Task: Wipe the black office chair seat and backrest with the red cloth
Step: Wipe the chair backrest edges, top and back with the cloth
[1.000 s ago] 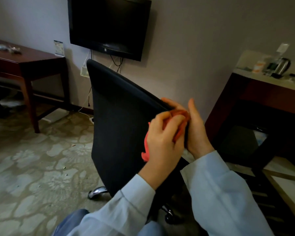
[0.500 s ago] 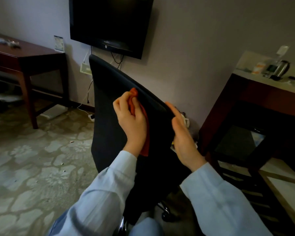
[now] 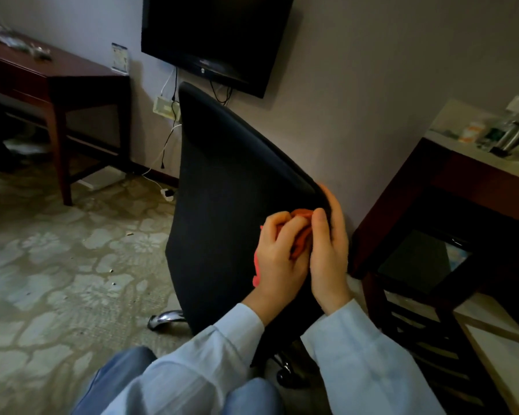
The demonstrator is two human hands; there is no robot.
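Black fabric office chair (image 3: 231, 205) stands mid-view, its backrest's long axis rising up and leftward from the hands; the seat is hidden. At the backrest's right edge, the left hand (image 3: 277, 265) curls round the bunched red cloth (image 3: 301, 232), pressing it to the fabric. Just right, the right hand (image 3: 330, 253) grips that edge, thumb touching the cloth. Most of the fabric lies up-left, nearer the left hand, so the next stroke likely runs that way. One chair, one cloth, two hands.
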